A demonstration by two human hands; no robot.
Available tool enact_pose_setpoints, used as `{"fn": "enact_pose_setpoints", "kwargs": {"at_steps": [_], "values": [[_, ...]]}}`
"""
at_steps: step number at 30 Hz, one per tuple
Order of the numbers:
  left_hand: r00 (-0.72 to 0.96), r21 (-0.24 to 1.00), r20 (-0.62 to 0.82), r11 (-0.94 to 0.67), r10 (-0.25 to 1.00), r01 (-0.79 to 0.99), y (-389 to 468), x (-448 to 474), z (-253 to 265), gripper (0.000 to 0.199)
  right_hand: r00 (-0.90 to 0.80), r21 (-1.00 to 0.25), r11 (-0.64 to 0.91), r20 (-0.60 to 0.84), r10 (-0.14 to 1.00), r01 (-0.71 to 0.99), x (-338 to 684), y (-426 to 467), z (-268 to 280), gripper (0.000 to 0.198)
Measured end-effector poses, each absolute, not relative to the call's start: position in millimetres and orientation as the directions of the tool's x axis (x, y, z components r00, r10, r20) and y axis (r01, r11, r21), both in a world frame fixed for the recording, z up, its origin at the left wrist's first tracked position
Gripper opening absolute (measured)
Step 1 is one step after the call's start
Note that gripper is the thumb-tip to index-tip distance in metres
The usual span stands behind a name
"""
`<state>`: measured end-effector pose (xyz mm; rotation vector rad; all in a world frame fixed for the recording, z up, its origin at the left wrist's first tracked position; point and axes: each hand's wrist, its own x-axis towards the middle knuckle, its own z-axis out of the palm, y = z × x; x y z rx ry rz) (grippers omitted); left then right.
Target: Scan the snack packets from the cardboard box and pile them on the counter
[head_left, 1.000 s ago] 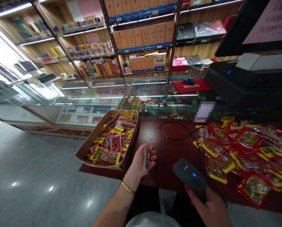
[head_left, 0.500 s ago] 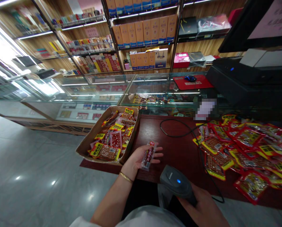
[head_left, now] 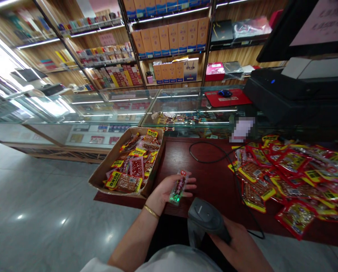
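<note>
My left hand (head_left: 169,187), palm up with a gold bangle at the wrist, holds a small clear snack packet (head_left: 180,185) under its thumb, fingers stretched out beneath. A green light spot lies on the packet's lower end. In my right hand (head_left: 236,241) is a dark grey barcode scanner (head_left: 207,219), its head pointing toward the packet. Left of my left hand stands a cardboard box (head_left: 103,166) holding several yellow-and-red snack packets. A large heap of similar snack packets (head_left: 287,166) lies at the right on the dark red tabletop (head_left: 174,151).
A black cable (head_left: 208,162) loops over the tabletop. Behind stand glass display cases (head_left: 114,104), a red mouse pad (head_left: 239,99) with a mouse (head_left: 224,93), and a monitor (head_left: 307,34). Boxed goods (head_left: 169,37) fill the back shelves.
A green light now shows on the packet, and the scanner's blue light is off. The scanner has shifted slightly left. My left hand keeps its hold on the packet.
</note>
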<state>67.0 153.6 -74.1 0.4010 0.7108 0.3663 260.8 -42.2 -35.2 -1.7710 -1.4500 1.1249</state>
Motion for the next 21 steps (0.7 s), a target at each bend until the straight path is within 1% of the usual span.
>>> {"fn": "enact_pose_setpoints", "kwargs": {"at_steps": [4, 10, 12, 15, 19, 21], "values": [[0.703, 0.468, -0.548, 0.863, 0.454, -0.193, 153, 76, -73, 0.032, 0.052, -0.873, -0.215, -0.214, 0.976, 0.438, 262, -41, -36, 0.043], [0.740, 0.422, -0.544, 0.891, 0.396, -0.166, 155, 92, -64, 0.031, 0.067, -0.887, -0.192, -0.180, 0.981, 0.420, 273, -48, -39, 0.041], [0.742, 0.423, -0.537, 0.889, 0.402, -0.175, 158, 103, -62, 0.029, 0.119, -0.881, -0.201, -0.166, 0.979, 0.429, 280, -54, -40, 0.040], [0.737, 0.453, -0.512, 0.867, 0.442, -0.205, 164, 137, -62, 0.025, 0.234, -0.867, -0.212, -0.114, 0.966, 0.451, 293, -65, -43, 0.038], [0.739, 0.529, -0.475, 0.826, 0.478, -0.194, 172, 216, -65, 0.016, 0.356, -0.864, -0.231, -0.065, 0.932, 0.448, 310, -79, -47, 0.034], [0.761, 0.567, -0.453, 0.809, 0.464, -0.155, 176, 265, -62, 0.018, 0.409, -0.853, -0.260, -0.060, 0.911, 0.453, 316, -85, -49, 0.032]]}}
